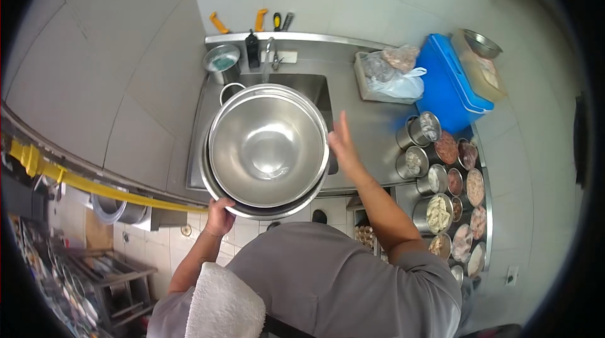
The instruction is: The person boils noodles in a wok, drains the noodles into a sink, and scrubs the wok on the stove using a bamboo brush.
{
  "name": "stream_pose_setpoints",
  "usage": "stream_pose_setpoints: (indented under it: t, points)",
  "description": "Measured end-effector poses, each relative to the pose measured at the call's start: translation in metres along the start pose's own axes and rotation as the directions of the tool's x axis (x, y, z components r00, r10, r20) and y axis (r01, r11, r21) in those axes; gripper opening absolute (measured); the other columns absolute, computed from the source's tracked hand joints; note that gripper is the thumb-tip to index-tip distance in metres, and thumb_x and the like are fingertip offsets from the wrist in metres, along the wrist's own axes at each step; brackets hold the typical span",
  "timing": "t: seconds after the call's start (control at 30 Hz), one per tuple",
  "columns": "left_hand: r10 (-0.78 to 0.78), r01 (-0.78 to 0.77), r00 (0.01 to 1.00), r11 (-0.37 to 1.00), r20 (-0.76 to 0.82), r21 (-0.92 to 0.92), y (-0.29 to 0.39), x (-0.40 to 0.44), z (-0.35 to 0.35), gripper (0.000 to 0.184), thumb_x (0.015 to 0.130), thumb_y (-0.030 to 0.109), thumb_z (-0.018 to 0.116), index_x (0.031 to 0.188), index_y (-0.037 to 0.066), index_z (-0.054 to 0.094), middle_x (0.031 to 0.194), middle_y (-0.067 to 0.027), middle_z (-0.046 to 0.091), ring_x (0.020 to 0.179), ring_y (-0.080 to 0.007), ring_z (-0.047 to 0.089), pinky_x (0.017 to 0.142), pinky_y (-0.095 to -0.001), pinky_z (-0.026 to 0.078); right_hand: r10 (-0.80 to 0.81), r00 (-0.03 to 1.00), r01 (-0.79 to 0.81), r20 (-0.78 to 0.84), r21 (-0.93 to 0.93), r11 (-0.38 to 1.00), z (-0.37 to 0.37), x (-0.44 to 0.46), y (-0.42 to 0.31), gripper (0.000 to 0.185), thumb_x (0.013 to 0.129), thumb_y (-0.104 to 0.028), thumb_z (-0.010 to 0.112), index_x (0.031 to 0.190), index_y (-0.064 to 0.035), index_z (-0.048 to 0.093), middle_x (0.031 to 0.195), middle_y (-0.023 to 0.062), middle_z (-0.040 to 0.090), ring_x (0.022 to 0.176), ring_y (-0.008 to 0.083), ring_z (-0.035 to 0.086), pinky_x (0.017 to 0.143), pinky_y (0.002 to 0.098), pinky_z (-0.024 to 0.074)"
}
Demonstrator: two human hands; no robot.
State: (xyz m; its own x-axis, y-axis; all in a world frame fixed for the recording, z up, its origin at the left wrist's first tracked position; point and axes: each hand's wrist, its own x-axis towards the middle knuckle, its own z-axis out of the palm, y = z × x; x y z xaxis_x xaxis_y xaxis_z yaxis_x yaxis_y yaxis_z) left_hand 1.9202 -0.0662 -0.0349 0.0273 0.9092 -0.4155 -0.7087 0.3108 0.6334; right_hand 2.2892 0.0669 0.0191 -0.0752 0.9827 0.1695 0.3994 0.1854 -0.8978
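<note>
A large shiny metal bowl (pixel 268 149) sits inside a slightly wider metal vessel (pixel 252 213), and the stack covers much of the sink (pixel 320 89). My left hand (pixel 220 217) grips the near left rim of the stack, its thumb over the edge. At the right side of the bowls my right hand (pixel 344 146) is raised with its fingers apart, holding nothing. Behind the stack is the faucet (pixel 271 51), with water running down from it. A white ring-shaped handle (pixel 232 91) shows at the back left.
A metal pot (pixel 223 64) and a black bottle (pixel 253 49) stand behind the sink. To the right are a tray of bags (pixel 378 95), a blue cooler (pixel 444 80) and several metal containers of food (pixel 439 212). A yellow pipe (pixel 113 193) runs along the left.
</note>
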Motion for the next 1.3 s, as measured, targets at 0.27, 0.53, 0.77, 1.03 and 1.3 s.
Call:
stream_pose_setpoints:
  t: [0.27,0.53,0.77,1.03,1.3]
  points:
    - [-0.073,0.069,0.985,0.997,0.156,0.034,-0.030,0.026,-0.031,0.046,0.079,0.004,0.058,0.124,-0.004,0.063,0.117,-0.0138,0.071,0.110,-0.0300,0.069,0.100,-0.0452,0.056,0.114,0.941,-0.026,0.319,-0.266,0.964,-0.029,-0.027,0.014,0.080,0.098,-0.051,0.068,0.162,-0.0152,0.037,0.166,0.0222,0.035,0.150,0.0330,0.041,0.116,0.0453,0.0408]
    - [-0.106,0.087,0.929,0.994,0.355,0.070,-0.025,0.077,0.024,0.040,0.079,0.006,0.059,0.116,-0.005,0.067,0.114,-0.0143,0.072,0.108,-0.0298,0.070,0.099,-0.0460,0.056,0.414,0.746,-0.645,0.522,0.721,0.252,-0.048,-0.118,0.051,0.054,0.100,-0.021,0.069,0.144,0.0055,0.051,0.135,0.0192,0.067,0.125,0.0307,0.066,0.110,0.0532,0.0523]
    - [-0.107,0.047,0.930,0.984,0.352,0.174,0.005,0.110,0.123,0.029,0.081,0.014,0.060,0.099,-0.005,0.072,0.094,-0.0140,0.076,0.082,-0.0278,0.076,0.072,-0.0416,0.064,0.351,0.844,-0.508,0.406,0.816,0.277,-0.077,-0.084,0.000,0.051,0.097,-0.011,0.070,0.142,0.0065,0.053,0.136,0.0188,0.067,0.125,0.0303,0.066,0.112,0.0497,0.0506]
    - [0.116,-0.300,0.703,0.943,0.701,0.145,0.104,0.087,0.410,0.059,0.099,0.040,0.052,0.142,0.001,0.046,0.141,-0.0222,0.058,0.115,-0.0365,0.069,0.080,-0.0490,0.069,0.076,0.997,0.004,-0.017,0.987,0.161,-0.250,0.040,-0.062,0.017,0.094,-0.006,0.068,0.111,-0.0049,0.065,0.107,0.0076,0.071,0.101,0.0214,0.071,0.095,0.0385,0.0601]
    - [0.581,-0.757,0.288,0.625,0.761,-0.190,0.115,0.028,0.517,0.099,0.098,0.051,0.061,0.168,0.007,0.006,0.160,-0.0273,0.038,0.129,-0.0301,0.059,0.098,-0.0480,0.059,0.051,0.836,0.525,-0.546,0.823,0.214,-0.524,0.269,-0.313,0.016,0.084,-0.009,0.069,0.093,-0.0030,0.057,0.104,0.0119,0.055,0.091,0.0321,0.060,0.065,0.0292,0.0617]
